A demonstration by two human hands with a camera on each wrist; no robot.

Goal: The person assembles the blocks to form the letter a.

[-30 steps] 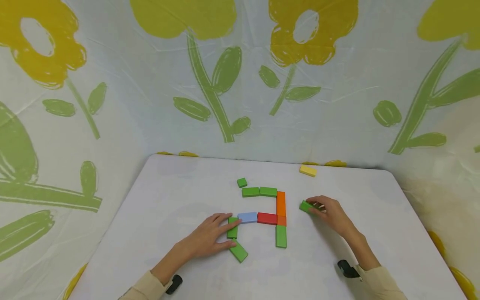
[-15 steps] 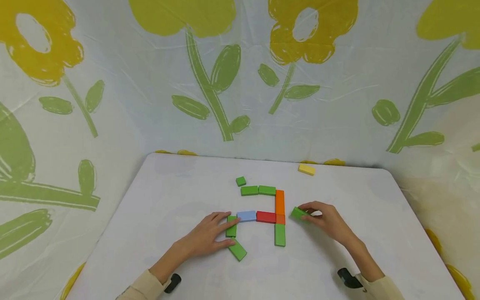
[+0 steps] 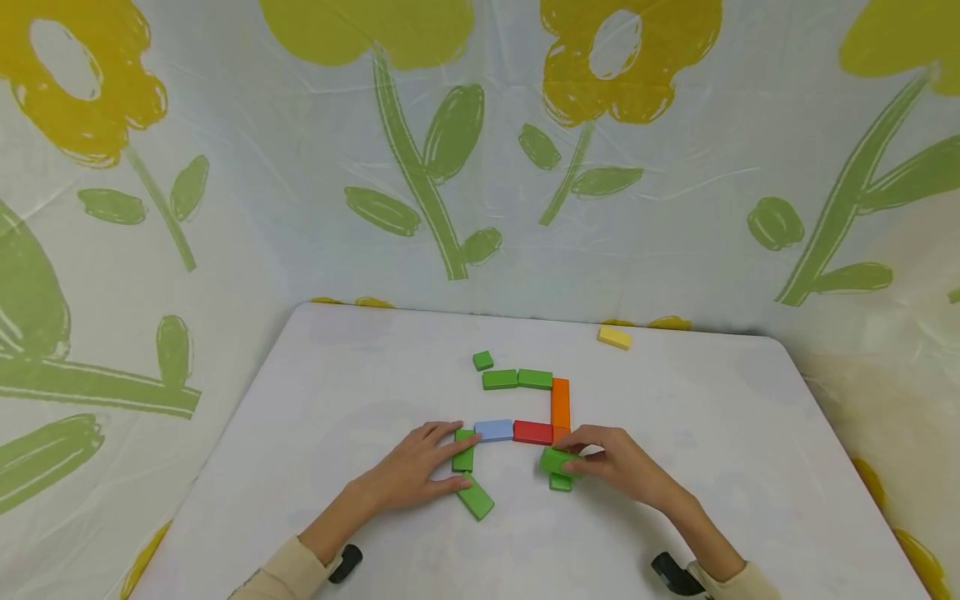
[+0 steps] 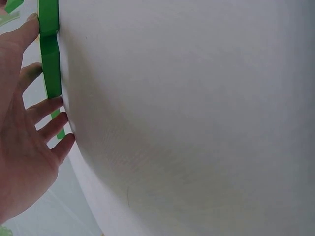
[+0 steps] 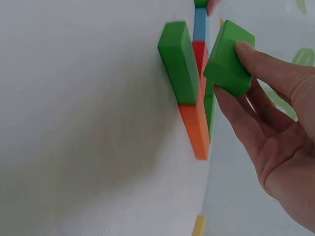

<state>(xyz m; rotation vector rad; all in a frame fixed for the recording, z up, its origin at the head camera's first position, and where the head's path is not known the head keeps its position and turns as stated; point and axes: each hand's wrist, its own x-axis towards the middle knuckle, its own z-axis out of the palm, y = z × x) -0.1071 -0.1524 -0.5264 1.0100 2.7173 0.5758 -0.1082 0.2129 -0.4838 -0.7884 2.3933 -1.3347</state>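
While the left hand [image 3: 411, 471] lies spread left of the red block [image 3: 532, 432], index finger on an upper green block [image 3: 463, 462] and thumb at a slanted block [image 3: 477, 501], the right hand [image 3: 621, 464] pinches a held block [image 3: 555, 461] between thumb and fingers, at their tips, one end jutting clear of the grip. Just to the near right of the red block, it hangs above the table [image 3: 450, 571], partly hiding a lower block [image 3: 560, 484].
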